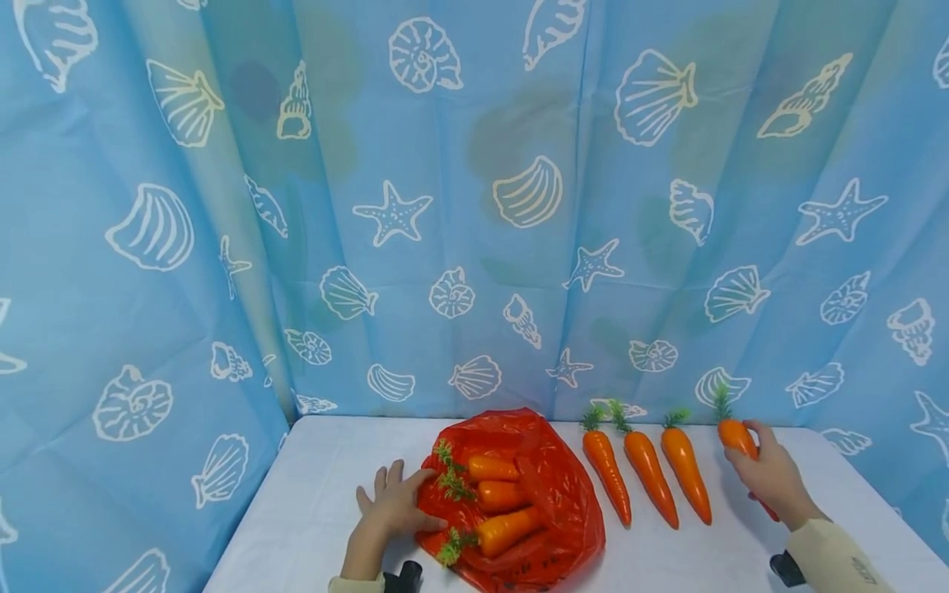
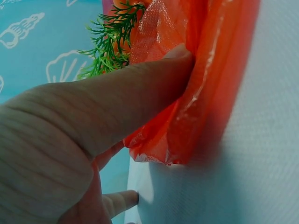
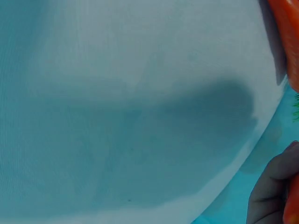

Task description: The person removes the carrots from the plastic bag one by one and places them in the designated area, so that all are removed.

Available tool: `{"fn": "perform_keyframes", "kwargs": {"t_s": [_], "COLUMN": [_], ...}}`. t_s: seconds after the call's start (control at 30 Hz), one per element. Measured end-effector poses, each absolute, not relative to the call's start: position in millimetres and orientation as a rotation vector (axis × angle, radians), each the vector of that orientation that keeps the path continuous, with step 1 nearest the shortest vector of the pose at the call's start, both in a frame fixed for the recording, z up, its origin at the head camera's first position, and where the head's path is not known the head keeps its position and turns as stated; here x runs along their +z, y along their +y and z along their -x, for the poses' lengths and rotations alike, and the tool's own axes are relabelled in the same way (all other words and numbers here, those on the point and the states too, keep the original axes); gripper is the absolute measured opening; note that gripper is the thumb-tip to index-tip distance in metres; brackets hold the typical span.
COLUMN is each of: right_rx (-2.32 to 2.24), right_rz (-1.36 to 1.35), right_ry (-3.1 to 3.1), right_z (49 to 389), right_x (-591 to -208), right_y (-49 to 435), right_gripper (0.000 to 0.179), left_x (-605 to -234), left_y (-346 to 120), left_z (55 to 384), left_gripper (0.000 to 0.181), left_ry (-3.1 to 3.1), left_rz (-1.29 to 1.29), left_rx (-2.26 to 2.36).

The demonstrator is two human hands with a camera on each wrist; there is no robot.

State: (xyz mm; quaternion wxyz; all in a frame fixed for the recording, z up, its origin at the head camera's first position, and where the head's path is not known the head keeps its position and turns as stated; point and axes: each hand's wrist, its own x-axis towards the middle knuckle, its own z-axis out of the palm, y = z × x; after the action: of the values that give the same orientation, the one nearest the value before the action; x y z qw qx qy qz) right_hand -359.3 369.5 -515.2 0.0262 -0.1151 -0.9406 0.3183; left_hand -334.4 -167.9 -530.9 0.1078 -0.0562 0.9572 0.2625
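Observation:
A red plastic bag lies open on the white table with three orange carrots inside. My left hand rests flat on the bag's left edge; its thumb presses the red film beside green carrot tops. Three more carrots lie in a row to the bag's right. My right hand grips a fourth carrot at the right end of that row, just above the table. In the right wrist view only a fingertip and a carrot's edge show.
A blue curtain printed with white shells and starfish hangs close behind the table and along its left side. The table's front strip and its far left part are bare white surface.

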Motion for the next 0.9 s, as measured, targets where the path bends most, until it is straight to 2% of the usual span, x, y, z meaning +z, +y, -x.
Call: {"fn": "perform_keyframes", "kwargs": {"t_s": [0.33,0.6,0.9], "right_rx": [1.031,1.036,0.928], "right_rz": [0.489,0.541,0.51], "right_ry": [-3.046,-3.171,-3.191], "right_z": [367,370,370], "right_x": [-522,-534,-537], "right_y": [373,374,382], "right_gripper": [0.095,0.109,0.113], "left_x": [-531,-533,-533], "left_y": [-167,-165,-166], "left_z": [333,333,335], "left_gripper": [0.078,0.079,0.079], "left_ry": [2.832,2.831,2.844], "left_rz": [0.157,0.178,0.15], "left_rx": [0.742,0.737,0.736]}}
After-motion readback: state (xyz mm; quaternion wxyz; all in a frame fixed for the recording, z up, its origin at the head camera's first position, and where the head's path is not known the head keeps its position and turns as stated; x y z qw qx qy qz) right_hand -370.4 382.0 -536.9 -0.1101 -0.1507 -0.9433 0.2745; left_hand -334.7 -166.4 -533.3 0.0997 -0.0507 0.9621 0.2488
